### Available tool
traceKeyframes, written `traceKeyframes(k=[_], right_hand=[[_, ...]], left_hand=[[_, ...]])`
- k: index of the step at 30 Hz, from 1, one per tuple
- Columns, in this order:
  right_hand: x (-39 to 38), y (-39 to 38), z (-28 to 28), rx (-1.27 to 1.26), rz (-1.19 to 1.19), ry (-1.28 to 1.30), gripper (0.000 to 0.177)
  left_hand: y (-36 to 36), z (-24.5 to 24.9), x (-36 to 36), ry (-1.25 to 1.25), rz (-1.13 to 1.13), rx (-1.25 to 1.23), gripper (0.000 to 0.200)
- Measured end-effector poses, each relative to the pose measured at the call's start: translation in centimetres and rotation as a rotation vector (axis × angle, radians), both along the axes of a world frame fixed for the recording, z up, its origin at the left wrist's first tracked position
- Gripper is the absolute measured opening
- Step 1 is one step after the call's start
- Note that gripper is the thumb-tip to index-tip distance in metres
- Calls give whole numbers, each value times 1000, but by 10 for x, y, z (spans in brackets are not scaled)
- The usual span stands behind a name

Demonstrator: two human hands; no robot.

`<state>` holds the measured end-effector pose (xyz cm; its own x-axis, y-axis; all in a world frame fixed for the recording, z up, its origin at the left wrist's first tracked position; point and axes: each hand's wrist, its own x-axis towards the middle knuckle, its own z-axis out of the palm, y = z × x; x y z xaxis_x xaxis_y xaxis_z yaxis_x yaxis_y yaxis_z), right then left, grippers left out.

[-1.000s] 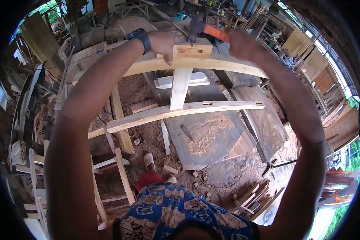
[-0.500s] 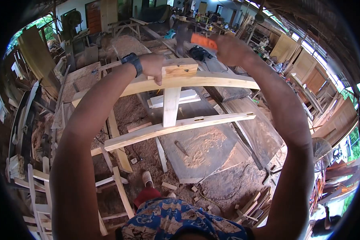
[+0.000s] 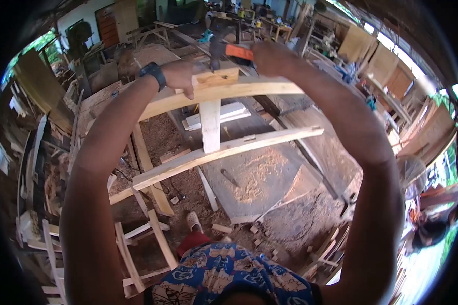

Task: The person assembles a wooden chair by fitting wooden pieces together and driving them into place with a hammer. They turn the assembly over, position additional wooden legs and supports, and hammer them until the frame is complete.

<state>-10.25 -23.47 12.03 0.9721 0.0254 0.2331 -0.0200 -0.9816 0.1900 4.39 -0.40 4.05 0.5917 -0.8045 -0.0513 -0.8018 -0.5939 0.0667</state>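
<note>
My right hand is wrapped round the orange handle of a hammer. The hammer's dark head is down at the top of a short wooden block. That block lies along a long curved beam. My left hand, with a black watch on the wrist, grips the block and beam at the block's left end, its thumb down over the front. Below, an upright pale piece joins the curved beam to a lower rail.
Pale offcuts lie on a dark board strewn with shavings. Wooden frame pieces stand at lower left. Planks lean at the far left, and a workbench with tools is at the back. Part of a person shows at far right.
The hammer has come down and left from above onto the block. My left hand still holds the block, and the whole view has shifted slightly.
</note>
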Motion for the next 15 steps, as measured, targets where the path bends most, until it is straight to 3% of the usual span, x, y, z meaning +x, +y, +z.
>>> traceKeyframes(k=[1,3,5,7,8,10,11,12,13,14,15], right_hand=[[-6,-2,2,-70,-32,54,35],[-5,-29,-19,-142,72,-82,34],[-28,-41,-45,94,62,-134,35],[-62,-56,-105,413,-2,-206,37],[-82,-66,-145,440,39,-316,45],[-97,-114,-280,738,159,-352,65],[-130,-99,-315,767,161,-657,42],[-146,-112,-388,1269,77,-475,40],[-176,-95,-390,1245,-290,-223,41],[-197,-81,-422,1205,-335,-301,40],[-227,-60,-383,1242,-575,-71,38]], left_hand=[[1,0,-3,12,-27,-47,78],[0,2,-5,27,-62,-94,80],[0,10,-17,28,-34,-80,85],[5,-2,-9,-112,-48,-165,84],[7,-11,-3,-184,-50,-209,81],[15,-30,6,-216,-173,-421,80],[6,-23,-29,-252,-80,-433,76],[5,-16,-69,-285,16,-439,71],[2,-28,-85,-275,10,-515,66],[1,-38,-97,-268,13,-588,60],[-7,-56,-116,-11,-23,-732,55]])
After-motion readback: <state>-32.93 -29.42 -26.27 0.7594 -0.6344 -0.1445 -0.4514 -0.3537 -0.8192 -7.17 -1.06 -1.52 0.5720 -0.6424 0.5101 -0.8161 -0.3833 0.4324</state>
